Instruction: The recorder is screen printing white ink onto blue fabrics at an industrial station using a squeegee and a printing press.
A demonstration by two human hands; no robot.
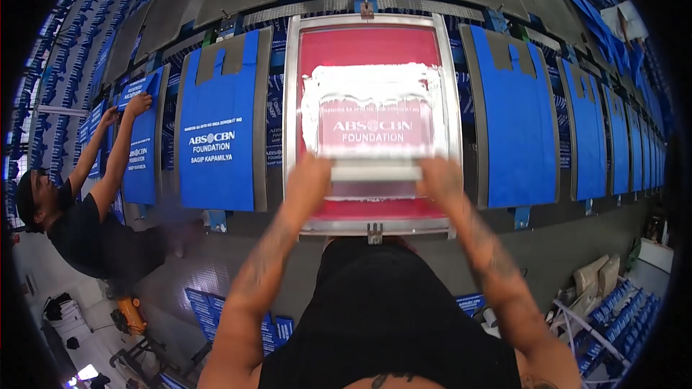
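A screen printing frame (292, 94) with a metal rim and a red mesh lies on the printing table in front of me. White ink (371, 81) is spread over the mesh's upper and middle part, around a stencil of lettering. My left hand (310, 181) and my right hand (441, 180) are closed on the two ends of a squeegee (376, 173). The squeegee sits across the lower part of the mesh, just below the lettering. Both hands and the squeegee are somewhat blurred by motion.
To the left lies a blue fabric panel (216, 115) with white print on its board; an unprinted blue panel (513, 130) is to the right. More panels continue along both sides. At the far left a co-worker (94, 223) handles a printed panel. Metal hinges (375, 233) edge the frame.
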